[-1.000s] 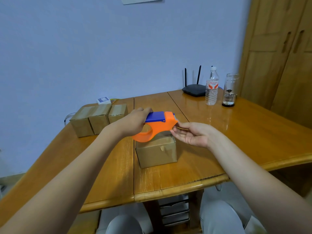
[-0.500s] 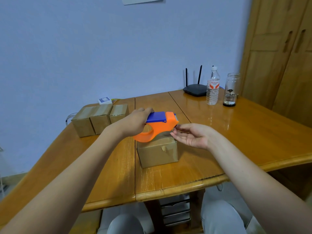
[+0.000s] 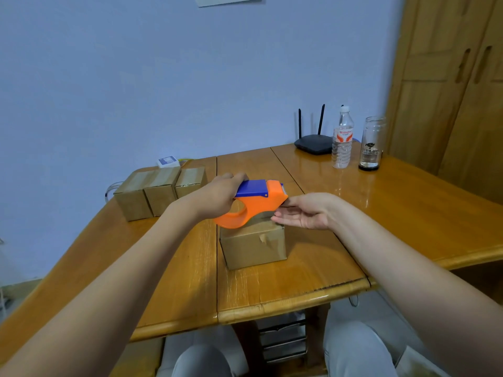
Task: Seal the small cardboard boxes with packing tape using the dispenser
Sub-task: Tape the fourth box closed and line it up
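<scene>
Lighting around me is soft and even. Glare streaks my table (image 3: 381, 191) at far right. Wide-angle distortion bends the frame edges; focus is sharp.

Wood table (image 3: 408, 213), 4 cardboard boxes (image 3: 253, 246), router (image 3: 313, 142), water bottle (image 3: 342, 140), glass jar (image 3: 371, 144).

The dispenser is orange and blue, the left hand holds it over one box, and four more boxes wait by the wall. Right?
Almost. The head view shows three boxes by the wall, not four. The rest is right: the left hand grips the orange and blue dispenser over one box.
</scene>
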`<state>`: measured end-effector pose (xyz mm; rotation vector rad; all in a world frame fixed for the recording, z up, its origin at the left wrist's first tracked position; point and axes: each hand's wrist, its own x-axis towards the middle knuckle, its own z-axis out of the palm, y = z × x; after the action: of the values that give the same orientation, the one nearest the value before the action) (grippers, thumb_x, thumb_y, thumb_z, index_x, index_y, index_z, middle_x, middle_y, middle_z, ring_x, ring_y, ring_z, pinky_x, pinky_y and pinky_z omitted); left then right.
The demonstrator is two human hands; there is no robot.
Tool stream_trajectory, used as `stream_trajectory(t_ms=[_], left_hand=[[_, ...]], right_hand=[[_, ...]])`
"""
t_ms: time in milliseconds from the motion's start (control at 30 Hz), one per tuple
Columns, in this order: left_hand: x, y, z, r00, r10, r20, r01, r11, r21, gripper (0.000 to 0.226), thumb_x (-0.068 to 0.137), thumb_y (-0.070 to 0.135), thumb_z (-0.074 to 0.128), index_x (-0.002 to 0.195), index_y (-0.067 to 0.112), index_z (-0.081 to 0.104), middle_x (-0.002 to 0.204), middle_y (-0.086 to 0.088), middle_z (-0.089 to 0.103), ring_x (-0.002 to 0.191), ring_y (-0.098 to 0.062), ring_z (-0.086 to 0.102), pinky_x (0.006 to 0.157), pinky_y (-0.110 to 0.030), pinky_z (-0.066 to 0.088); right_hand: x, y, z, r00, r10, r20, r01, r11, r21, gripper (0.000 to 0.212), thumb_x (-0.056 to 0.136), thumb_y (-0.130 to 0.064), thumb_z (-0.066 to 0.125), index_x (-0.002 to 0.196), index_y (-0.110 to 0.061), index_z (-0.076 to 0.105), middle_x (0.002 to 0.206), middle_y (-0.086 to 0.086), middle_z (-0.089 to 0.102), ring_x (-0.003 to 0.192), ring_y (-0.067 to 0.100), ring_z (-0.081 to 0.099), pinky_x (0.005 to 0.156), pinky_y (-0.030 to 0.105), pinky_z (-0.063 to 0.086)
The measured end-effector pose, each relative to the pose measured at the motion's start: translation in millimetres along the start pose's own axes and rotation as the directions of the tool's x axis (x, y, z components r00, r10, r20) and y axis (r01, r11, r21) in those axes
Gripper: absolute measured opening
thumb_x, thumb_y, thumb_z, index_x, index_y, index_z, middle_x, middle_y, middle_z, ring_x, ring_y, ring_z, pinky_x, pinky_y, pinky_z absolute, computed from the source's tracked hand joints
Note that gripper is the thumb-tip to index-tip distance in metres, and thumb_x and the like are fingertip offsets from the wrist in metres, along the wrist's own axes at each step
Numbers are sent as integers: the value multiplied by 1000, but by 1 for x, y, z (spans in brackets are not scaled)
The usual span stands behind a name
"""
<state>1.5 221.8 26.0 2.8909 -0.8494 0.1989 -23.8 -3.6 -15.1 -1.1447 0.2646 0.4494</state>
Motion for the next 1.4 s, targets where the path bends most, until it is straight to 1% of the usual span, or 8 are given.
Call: stream_trajectory(t_ms=[200,400,500,733,867,1000,1233,1400], left_hand=[[-1,1,0,1000,15,2,-15,1000,25,42,93,-2,48,129,20,43,103,-8,52,86,-18,49,65,-23,34],[2,11,-2,1000,8,27,-10,996,85,42,93,-2,45,129,19,43,107,-10,52,94,-26,52,85,-43,49],[3,9,-2,1000,-6,26,3,996,85,42,93,-2,45,129,19,43,106,-10,52,93,-26,52,85,-43,49],[1,10,-2,1000,-3,24,1,995,100,42,93,-1,46,129,20,43,105,-10,52,92,-25,52,86,-44,50],[0,9,-1,1000,-17,22,15,994,108,43,92,-3,44,130,18,42,103,-10,50,92,-27,51,87,-46,49],[-2,8,-1,999,-34,16,32,994,104,42,92,-3,44,129,15,42,99,-7,46,91,-26,50,83,-40,47],[2,11,-1,999,-30,24,26,989,147,39,92,0,45,126,17,42,100,-8,50,88,-27,52,88,-48,49],[-1,13,-1,1000,-29,0,28,987,158,39,91,-1,47,125,17,43,97,-5,49,88,-25,51,83,-40,46]], right_hand=[[2,-3,-2,997,-17,-74,11,997,-79,15,102,6,46,98,9,60,74,21,72,59,30,73,53,41,62],[1,-6,-5,992,-51,-115,19,963,-268,16,102,2,49,111,7,61,86,24,75,69,30,75,57,42,63],[-3,-10,-8,993,-36,-111,9,971,-240,10,99,1,55,100,7,63,85,25,74,71,31,75,64,44,63],[0,-4,-11,992,-51,-115,29,982,-186,10,98,3,57,94,9,63,75,20,73,61,24,73,57,38,63],[1,-7,-10,989,-86,-119,63,981,-181,10,98,8,51,96,11,60,77,24,73,63,28,74,57,40,63],[-2,-13,-13,985,-138,-106,111,968,-227,7,94,7,61,98,11,64,75,22,74,62,25,74,58,38,63],[-8,-19,-28,983,-131,-130,87,951,-297,10,92,3,65,100,10,65,75,19,74,63,23,74,58,35,63],[-15,-22,-32,978,-151,-142,101,945,-310,8,93,3,64,97,10,64,66,16,72,56,20,72,54,33,62]])
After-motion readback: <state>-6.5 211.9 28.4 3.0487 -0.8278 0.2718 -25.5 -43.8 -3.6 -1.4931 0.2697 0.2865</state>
